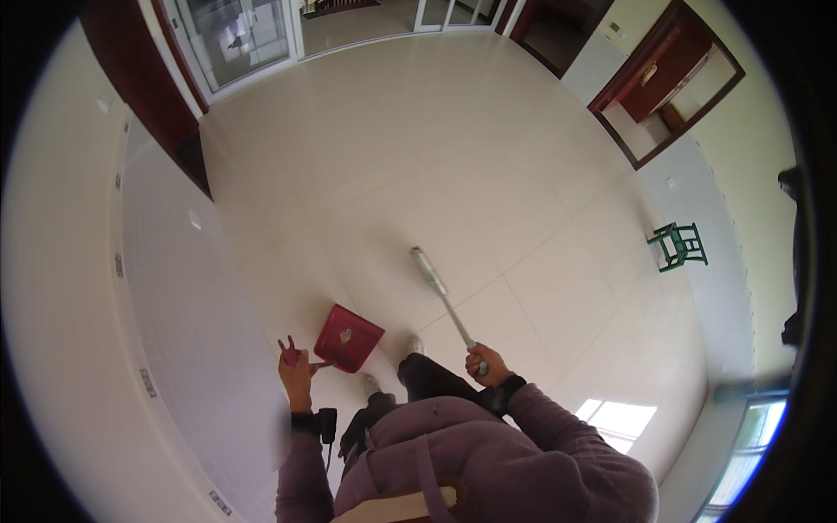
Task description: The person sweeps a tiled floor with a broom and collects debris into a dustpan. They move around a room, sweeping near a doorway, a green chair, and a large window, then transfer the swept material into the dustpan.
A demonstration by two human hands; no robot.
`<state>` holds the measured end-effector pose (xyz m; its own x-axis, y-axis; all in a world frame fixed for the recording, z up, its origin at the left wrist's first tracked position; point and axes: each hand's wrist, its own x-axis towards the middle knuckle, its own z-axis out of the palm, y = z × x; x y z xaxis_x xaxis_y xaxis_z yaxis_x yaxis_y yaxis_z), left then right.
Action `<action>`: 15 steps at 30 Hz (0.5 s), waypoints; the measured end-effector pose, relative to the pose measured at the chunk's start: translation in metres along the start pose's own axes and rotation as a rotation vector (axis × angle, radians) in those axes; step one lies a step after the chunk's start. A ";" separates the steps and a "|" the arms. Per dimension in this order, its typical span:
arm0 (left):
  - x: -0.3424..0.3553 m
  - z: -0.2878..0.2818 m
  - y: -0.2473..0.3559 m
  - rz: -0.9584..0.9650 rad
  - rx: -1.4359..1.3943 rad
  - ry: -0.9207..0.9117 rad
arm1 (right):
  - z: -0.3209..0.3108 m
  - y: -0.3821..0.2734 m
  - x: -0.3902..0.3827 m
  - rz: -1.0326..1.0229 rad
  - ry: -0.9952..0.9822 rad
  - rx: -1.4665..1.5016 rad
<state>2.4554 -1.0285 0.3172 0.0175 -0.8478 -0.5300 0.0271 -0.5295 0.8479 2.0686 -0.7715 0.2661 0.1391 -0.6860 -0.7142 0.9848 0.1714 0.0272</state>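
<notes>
At lower left, my left hand (pixel 297 364) is closed on the handle of a red dustpan (pixel 359 347). A forked red piece, seemingly the handle's end, sticks out above the fingers. On the dustpan's surface is a small pale patch; whether it is a print or debris I cannot tell. To the right, my right hand (pixel 490 364) grips the near end of a pale grey long-handled tool (pixel 456 318). Its thicker, lighter far end points forward and left over the floor, with no bristles that I can make out. My shoes show between the hands.
Pale floor tiles (pixel 418 183) spread ahead. A wall (pixel 187 288) runs close along my left. Near the right wall stands a small green chair (pixel 678 247). Sliding glass doors (pixel 240 39) are at the far side, and an open brown door (pixel 667 74) is at far right.
</notes>
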 end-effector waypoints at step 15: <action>-0.015 0.048 0.076 -0.010 -0.145 0.227 | -0.044 -0.179 -0.043 -0.396 0.189 0.545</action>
<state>2.4096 -1.0571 0.3900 0.2400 -0.8056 -0.5417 0.1710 -0.5141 0.8405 1.8817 -0.7410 0.2612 -0.2129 -0.4804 -0.8508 0.8760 -0.4795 0.0516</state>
